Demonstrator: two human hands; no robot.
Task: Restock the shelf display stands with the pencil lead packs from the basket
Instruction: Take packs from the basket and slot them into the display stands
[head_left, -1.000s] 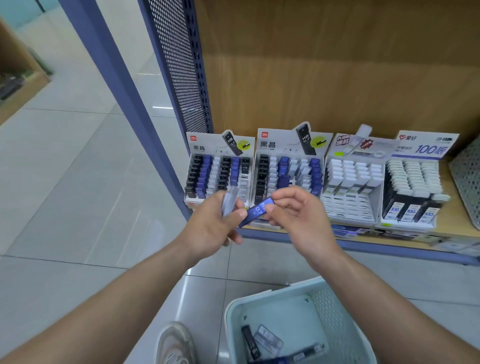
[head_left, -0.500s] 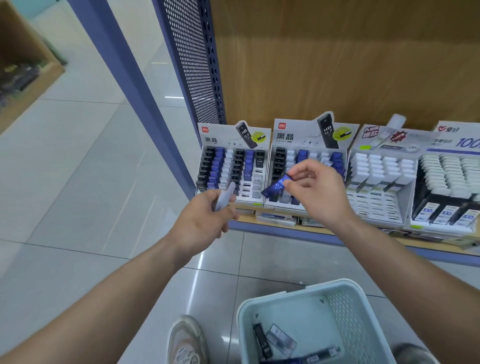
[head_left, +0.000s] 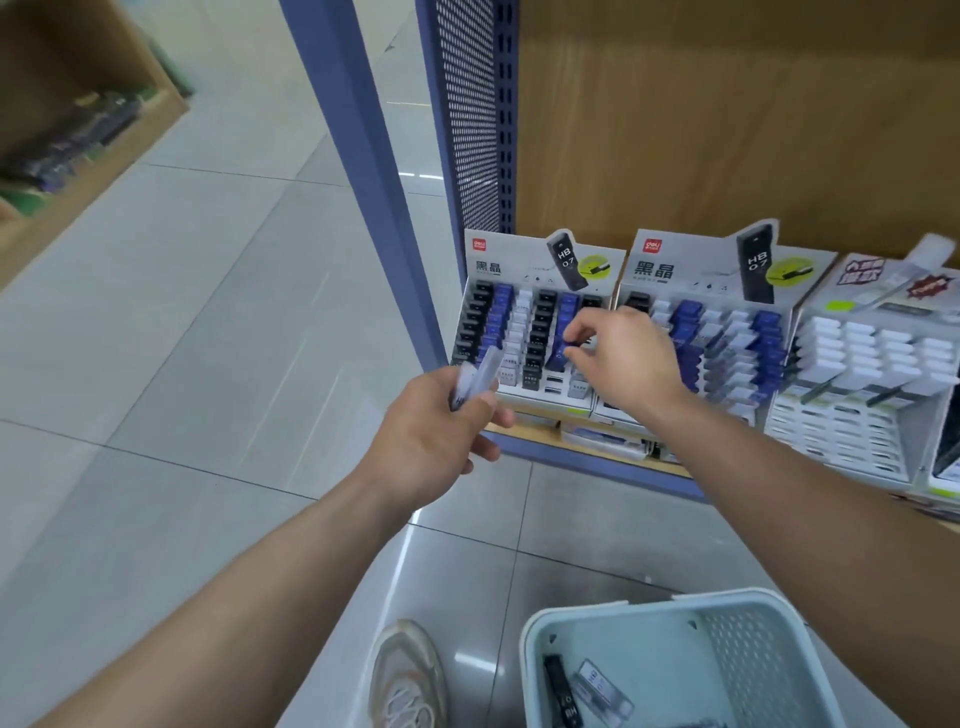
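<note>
Your right hand (head_left: 623, 358) is up at the left display stand (head_left: 498, 260), thumb and forefinger pinching a blue pencil lead pack (head_left: 560, 353) right over the stand's blue column. That looks like colour-matching, blue going in with blue, and the fingertip pinch leaves room to steer the pack down between its neighbours. Whether it's seated in the slot yet, I can't tell from here. Your left hand (head_left: 436, 436) waits just near of the stand, fingers curled round a couple of pale clear packs (head_left: 480, 374) that poke up past the knuckles, so it's probably serving as your ready supply, close to the slots. Now the containers. The left stand shows columns of black, blue and clear packs, mostly full towards the far end. The second display stand (head_left: 670, 265) to its right carries blue and clear ones with a black column at its left. Further right, a white-pack stand (head_left: 841, 441) sits on the same shelf (head_left: 613, 465). Down near you, the pale green basket (head_left: 592, 610) is close to empty, with a black pack (head_left: 558, 686) and a clear pack (head_left: 597, 688) lying flat on its floor, and something dark at the very bottom edge that's too cut off to name.
</note>
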